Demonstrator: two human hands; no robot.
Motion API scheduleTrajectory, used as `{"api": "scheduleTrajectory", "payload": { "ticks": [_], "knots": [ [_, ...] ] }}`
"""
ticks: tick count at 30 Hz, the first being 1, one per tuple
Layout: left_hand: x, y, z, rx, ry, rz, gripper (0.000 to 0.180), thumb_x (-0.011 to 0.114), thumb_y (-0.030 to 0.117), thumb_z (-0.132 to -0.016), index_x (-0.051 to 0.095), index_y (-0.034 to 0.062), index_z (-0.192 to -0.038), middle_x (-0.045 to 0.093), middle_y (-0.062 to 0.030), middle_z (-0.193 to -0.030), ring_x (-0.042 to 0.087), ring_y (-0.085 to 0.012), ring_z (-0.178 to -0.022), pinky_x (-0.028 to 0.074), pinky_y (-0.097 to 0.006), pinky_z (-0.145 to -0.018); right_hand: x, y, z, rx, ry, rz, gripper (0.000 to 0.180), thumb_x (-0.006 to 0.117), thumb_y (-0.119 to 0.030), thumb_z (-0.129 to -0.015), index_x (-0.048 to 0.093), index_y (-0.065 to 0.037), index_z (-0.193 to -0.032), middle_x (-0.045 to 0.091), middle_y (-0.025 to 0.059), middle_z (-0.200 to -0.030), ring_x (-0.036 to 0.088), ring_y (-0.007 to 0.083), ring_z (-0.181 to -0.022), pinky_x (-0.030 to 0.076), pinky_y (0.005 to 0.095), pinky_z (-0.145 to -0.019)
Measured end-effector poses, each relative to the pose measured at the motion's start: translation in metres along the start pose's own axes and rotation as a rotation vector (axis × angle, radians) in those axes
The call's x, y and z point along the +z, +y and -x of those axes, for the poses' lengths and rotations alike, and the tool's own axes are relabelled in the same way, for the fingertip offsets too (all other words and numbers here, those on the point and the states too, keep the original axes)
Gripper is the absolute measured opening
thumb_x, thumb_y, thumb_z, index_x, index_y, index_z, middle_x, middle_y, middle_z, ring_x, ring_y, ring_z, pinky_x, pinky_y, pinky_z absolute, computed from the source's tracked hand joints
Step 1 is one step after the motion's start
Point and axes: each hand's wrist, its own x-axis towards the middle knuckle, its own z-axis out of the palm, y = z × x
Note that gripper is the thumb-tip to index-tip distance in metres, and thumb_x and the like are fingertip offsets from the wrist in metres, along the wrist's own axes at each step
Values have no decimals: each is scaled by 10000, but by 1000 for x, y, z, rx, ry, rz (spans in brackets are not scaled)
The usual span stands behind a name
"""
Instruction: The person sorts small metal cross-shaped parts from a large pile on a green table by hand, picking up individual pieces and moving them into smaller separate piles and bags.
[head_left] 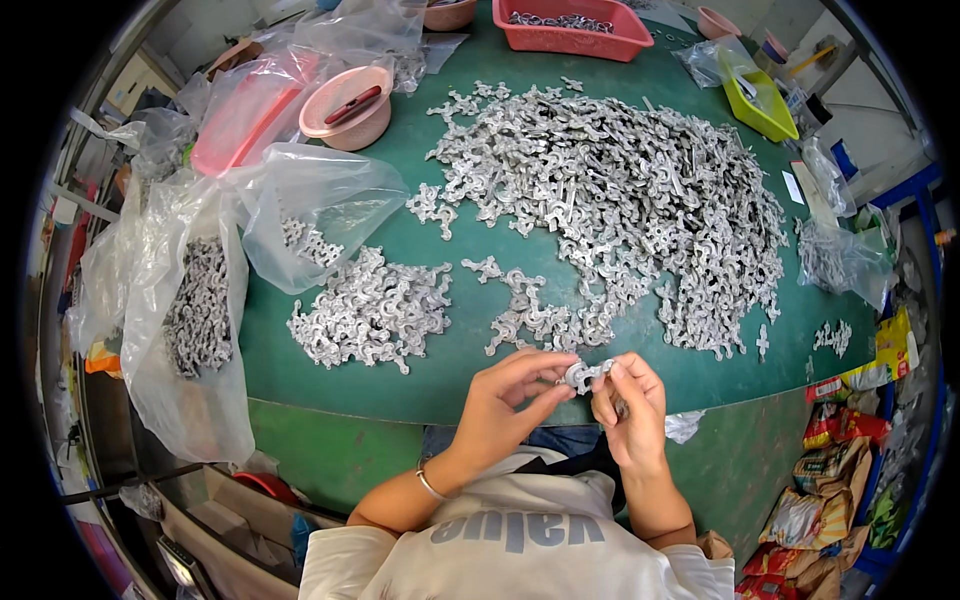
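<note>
Between my two hands, just over the table's near edge, is a small silvery cast metal part [580, 375] with rounded lobes. My left hand [520, 398] pinches its left end between thumb and fingers. The fingers of my right hand [632, 400] are closed at its right end; something grey shows partly inside that palm, too hidden to name. Right in front lies a loose group of like metal parts [545, 318]. Behind it spreads a large heap of metal parts [620, 190]. A smaller pile of metal parts [375, 308] sits to the left.
Clear plastic bags [205, 320], one with grey parts, hang over the green table's [270, 375] left edge. A pink basket [348, 110] holds a red-handled tool. At the back stand a red tray [570, 40] of metal rings and a yellow-green basket [757, 105]. Several packages [830, 470] lie at right.
</note>
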Motion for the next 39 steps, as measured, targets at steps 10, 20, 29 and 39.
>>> {"api": "scheduleTrajectory", "payload": {
  "ticks": [10,20,29,39],
  "knots": [
    [1,5,4,-19,-19,144,308,547,-119,-769,524,-101,-1076,544,-139,-944,571,-180,-828,498,-285,-722,12,-13,14,-134,-27,172,147,481,-69,-872,522,18,-984,580,90,-760,378,44,-477,286,169,-437],
    [-20,6,6,188,304,-333,269,577,-89,-743,594,-31,-1005,591,-102,-932,565,-147,-793,481,-249,-705,-21,-10,-9,-348,107,698,214,609,-24,-779,577,13,-987,458,-28,-645,369,17,-534,290,176,-478],
    [-93,5,-2,308,793,-1317,306,610,-12,-724,577,25,-1025,495,-136,-995,466,-262,-934,365,-351,-830,-20,-2,-58,-637,167,1404,155,616,-33,-760,607,-3,-912,560,36,-649,495,62,-579,379,237,-498],
    [-31,7,1,260,302,-813,369,613,-38,-718,559,31,-1077,505,-116,-1022,532,-217,-862,457,-286,-698,-23,-10,-24,-275,255,271,116,548,-106,-856,563,9,-857,564,25,-659,319,-1,-418,207,165,-386]
  ]
}}
